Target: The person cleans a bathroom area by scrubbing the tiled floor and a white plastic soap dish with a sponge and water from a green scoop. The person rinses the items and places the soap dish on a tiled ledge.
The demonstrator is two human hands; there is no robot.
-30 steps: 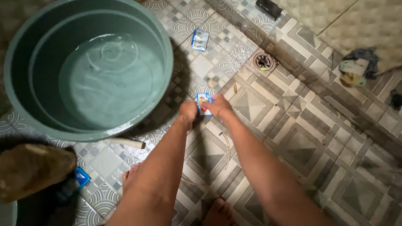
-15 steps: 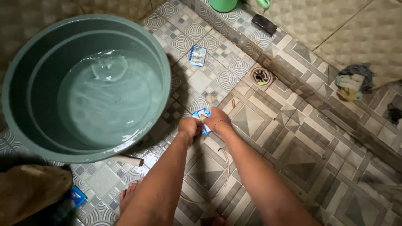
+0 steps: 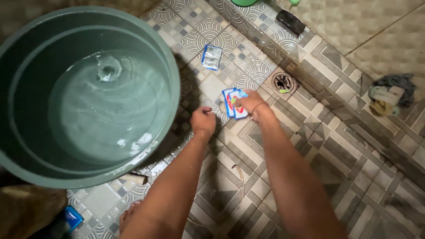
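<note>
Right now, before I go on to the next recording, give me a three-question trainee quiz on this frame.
1. True or false: the left hand holds the blue and white sachet.
2. Which lies nearest the floor drain? A) the big green tub B) the right hand C) the pale sachet on the tiles
3. Fill in: the tub holds ____.

Key
1. False: the left hand is a closed fist apart from it; the right hand's fingers pinch the sachet.
2. B
3. Water, rippling on its surface.
</note>
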